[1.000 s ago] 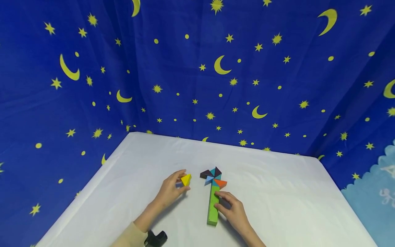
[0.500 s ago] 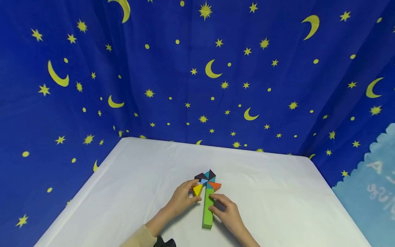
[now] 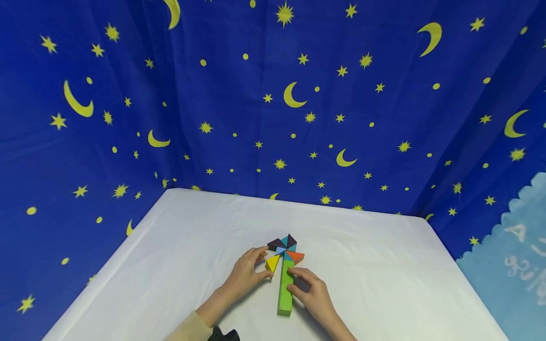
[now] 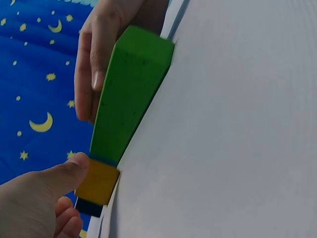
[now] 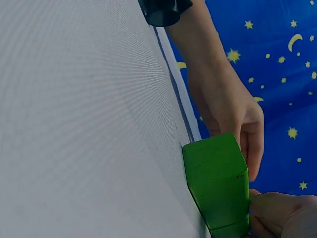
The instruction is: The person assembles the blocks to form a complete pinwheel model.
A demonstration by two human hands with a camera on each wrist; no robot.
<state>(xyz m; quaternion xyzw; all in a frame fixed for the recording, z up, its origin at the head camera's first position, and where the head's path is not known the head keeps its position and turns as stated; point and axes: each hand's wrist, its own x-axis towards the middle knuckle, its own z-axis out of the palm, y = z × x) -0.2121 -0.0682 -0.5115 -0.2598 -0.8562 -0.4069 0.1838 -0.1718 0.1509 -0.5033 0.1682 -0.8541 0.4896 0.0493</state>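
A pinwheel-shaped figure lies flat on the white table: a long green block (image 3: 285, 289) topped by dark triangles (image 3: 277, 244), teal triangles (image 3: 292, 247), a light-blue triangle (image 3: 279, 251) and an orange triangle (image 3: 296, 256). Left of the green block's upper end is a yellow triangle block (image 3: 272, 263). My left hand (image 3: 245, 272) surrounds it loosely; the thumb touches its near corner in the left wrist view, with the fingers spread away. My right hand (image 3: 314, 292) rests thumb and index fingertips against the green block's right side, not wrapped round it.
A white cloth covers the table (image 3: 204, 227). Blue curtains (image 3: 239, 94) with yellow moons and stars stand behind it and at the sides. A black wrist camera (image 3: 223, 335) sits by the left sleeve (image 3: 192, 329).
My left hand has brought the yellow triangle rightward to the figure, then its fingers have drawn slightly back left. The right hand stays at the green block. The head view has shifted slightly.
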